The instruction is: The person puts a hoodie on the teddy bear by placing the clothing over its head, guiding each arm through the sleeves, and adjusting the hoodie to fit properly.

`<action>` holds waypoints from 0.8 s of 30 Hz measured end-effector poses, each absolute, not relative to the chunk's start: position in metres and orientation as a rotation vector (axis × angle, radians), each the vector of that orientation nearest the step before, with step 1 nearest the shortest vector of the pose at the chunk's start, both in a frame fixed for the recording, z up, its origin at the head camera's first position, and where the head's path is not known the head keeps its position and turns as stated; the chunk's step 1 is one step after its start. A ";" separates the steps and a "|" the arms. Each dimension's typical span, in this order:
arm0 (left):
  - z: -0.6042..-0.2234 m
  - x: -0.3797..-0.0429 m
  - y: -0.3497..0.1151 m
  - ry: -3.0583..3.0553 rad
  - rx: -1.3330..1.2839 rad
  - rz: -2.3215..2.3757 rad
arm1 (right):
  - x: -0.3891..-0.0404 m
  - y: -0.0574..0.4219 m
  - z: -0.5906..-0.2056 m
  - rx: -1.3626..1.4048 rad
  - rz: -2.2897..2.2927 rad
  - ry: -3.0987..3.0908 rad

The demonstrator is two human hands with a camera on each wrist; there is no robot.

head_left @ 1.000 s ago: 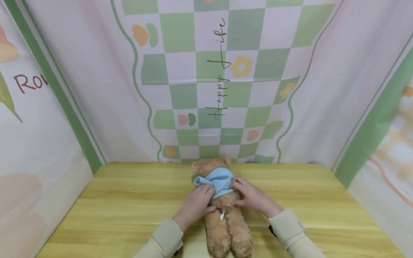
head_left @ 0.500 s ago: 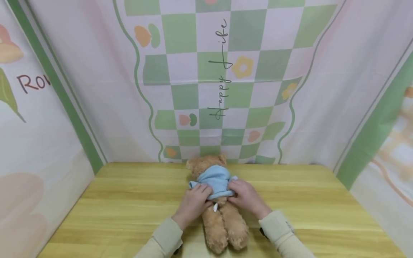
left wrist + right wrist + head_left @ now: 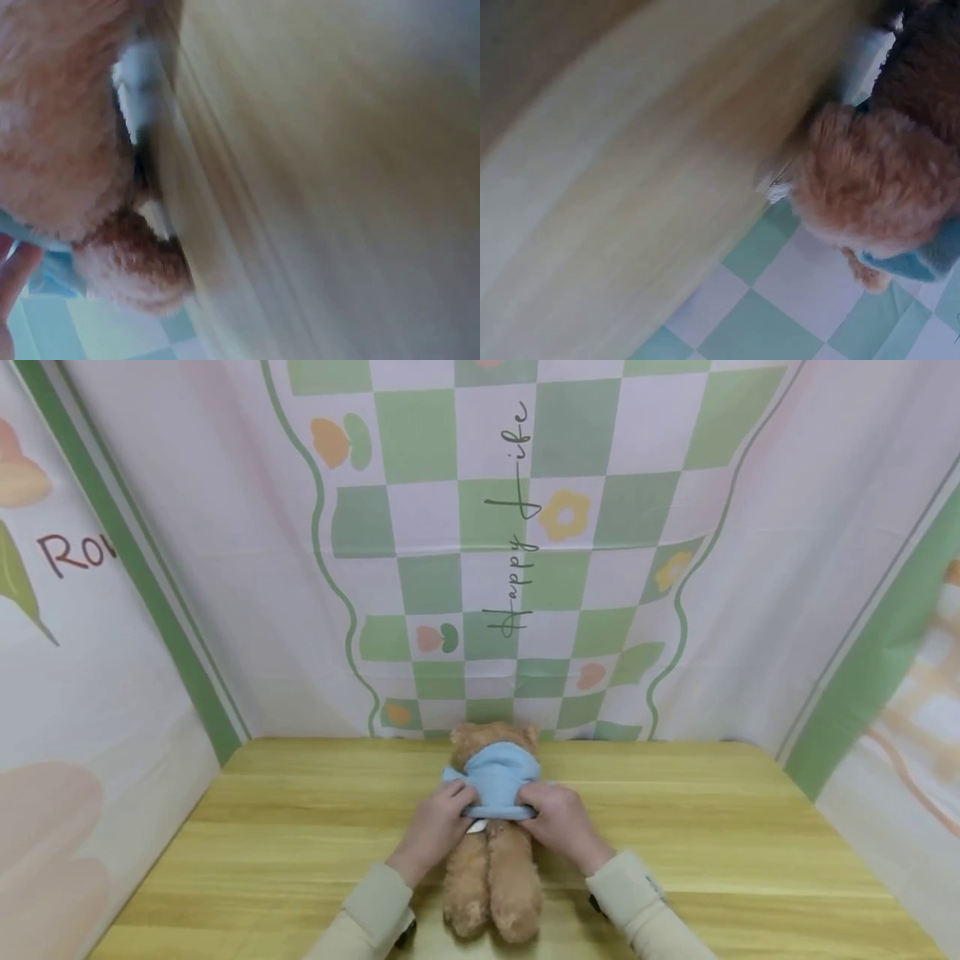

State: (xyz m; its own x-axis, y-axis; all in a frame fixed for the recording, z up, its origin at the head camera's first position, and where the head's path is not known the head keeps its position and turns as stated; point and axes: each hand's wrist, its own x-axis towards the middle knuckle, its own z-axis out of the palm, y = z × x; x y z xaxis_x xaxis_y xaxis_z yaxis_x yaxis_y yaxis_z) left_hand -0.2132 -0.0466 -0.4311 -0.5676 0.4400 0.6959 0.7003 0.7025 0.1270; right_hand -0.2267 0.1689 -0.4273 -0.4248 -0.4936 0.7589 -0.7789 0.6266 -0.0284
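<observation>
A brown teddy bear (image 3: 491, 881) in a light blue top (image 3: 498, 781) lies on the wooden table, head toward the back wall and legs toward me. Its face is not visible. My left hand (image 3: 437, 825) pinches the lower left hem of the top, and my right hand (image 3: 561, 822) pinches the lower right hem. A small white tag (image 3: 477, 827) shows just below the hem, near my left fingers. In the left wrist view, fingertips (image 3: 19, 274) meet the blue cloth beside the fur (image 3: 60, 112). The right wrist view shows the bear's fur (image 3: 877, 180) and blue cloth, with no fingers visible.
The wooden table (image 3: 300, 835) extends to both sides of the bear. A checkered green and white fabric wall (image 3: 495, 568) stands right behind the table's back edge. Further printed fabric (image 3: 90, 693) hangs at the left and right.
The bear has straightened, its legs swinging left. The blue top's hem has come down over the lower back and lies flatter. My right hand has moved left, and my left hand has shifted slightly left.
</observation>
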 end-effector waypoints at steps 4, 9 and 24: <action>-0.431 -0.214 -0.055 -2.320 -0.933 -0.581 | -0.224 0.176 -0.426 1.069 0.574 -2.190; -0.426 -0.211 -0.060 -2.466 -0.931 -0.626 | -0.222 0.193 -0.421 1.094 0.779 -2.338; -0.415 -0.211 -0.045 -2.653 -0.787 -0.371 | -0.230 0.196 -0.418 0.907 0.741 -2.626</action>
